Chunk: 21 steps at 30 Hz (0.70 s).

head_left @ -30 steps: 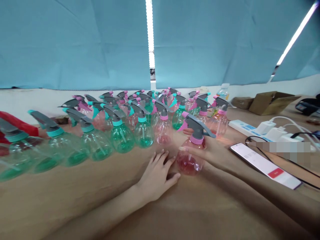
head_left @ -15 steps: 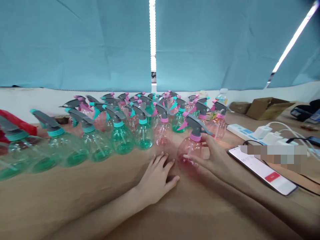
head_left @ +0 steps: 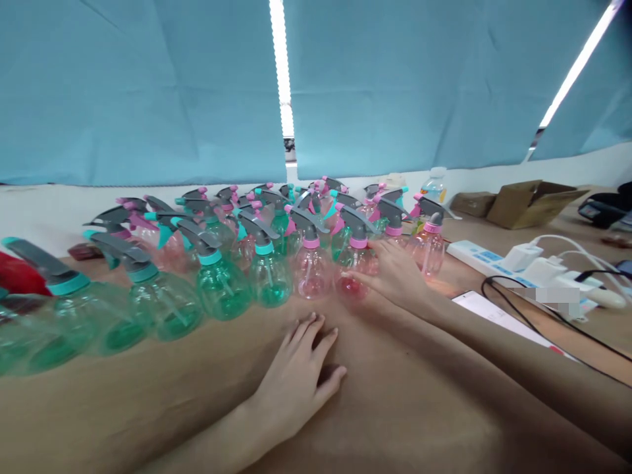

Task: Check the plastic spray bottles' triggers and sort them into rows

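My right hand (head_left: 397,271) is wrapped round the right side of a pink spray bottle (head_left: 353,273) with a grey trigger head and a pink collar. That bottle stands upright on the table beside another pink spray bottle (head_left: 313,271), at the right end of the front row. My left hand (head_left: 299,372) lies flat on the tabletop (head_left: 395,408), fingers spread, holding nothing. Ahead of it is a green spray bottle (head_left: 270,280) with a turquoise collar. More green bottles (head_left: 224,289) continue the row to the left, each with some liquid or tint at its base.
Several more spray bottles crowd behind the front row. To the right lie a phone (head_left: 498,316), a white power strip (head_left: 476,260) with plugs and cables, and an open cardboard box (head_left: 528,204). A clear bottle (head_left: 435,184) stands at the back, before a blue curtain (head_left: 148,85).
My right hand has moved the pink spray bottle away from me, into line with the front row. My left hand stays flat on the table. The view has shifted slightly.
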Tool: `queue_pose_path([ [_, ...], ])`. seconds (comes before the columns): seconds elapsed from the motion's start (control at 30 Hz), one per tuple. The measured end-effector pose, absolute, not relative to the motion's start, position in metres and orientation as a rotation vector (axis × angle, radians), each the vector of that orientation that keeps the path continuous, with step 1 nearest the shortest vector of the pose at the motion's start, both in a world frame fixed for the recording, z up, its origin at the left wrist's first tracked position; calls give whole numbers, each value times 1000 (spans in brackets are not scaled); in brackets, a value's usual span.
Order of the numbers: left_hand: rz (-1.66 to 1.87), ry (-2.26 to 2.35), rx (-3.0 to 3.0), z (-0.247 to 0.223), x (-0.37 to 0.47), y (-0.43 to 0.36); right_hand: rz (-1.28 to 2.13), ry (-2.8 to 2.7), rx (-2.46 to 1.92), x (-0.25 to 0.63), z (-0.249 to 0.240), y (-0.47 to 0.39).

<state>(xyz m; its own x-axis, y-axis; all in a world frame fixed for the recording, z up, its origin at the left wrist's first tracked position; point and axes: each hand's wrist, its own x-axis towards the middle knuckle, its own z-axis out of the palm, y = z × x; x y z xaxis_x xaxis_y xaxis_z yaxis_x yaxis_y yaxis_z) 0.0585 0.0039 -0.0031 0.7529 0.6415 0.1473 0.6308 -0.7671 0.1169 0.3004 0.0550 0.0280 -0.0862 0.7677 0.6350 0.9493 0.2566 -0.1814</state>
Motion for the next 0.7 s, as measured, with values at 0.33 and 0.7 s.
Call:
queue_pose_path([
  [0.33,216,982,2875,-1,84,14,-465,-1885,-1594,301,25,73],
  [0.7,204,927,2844,-1,118,27,-478,-1785,-1529,332,40,33],
])
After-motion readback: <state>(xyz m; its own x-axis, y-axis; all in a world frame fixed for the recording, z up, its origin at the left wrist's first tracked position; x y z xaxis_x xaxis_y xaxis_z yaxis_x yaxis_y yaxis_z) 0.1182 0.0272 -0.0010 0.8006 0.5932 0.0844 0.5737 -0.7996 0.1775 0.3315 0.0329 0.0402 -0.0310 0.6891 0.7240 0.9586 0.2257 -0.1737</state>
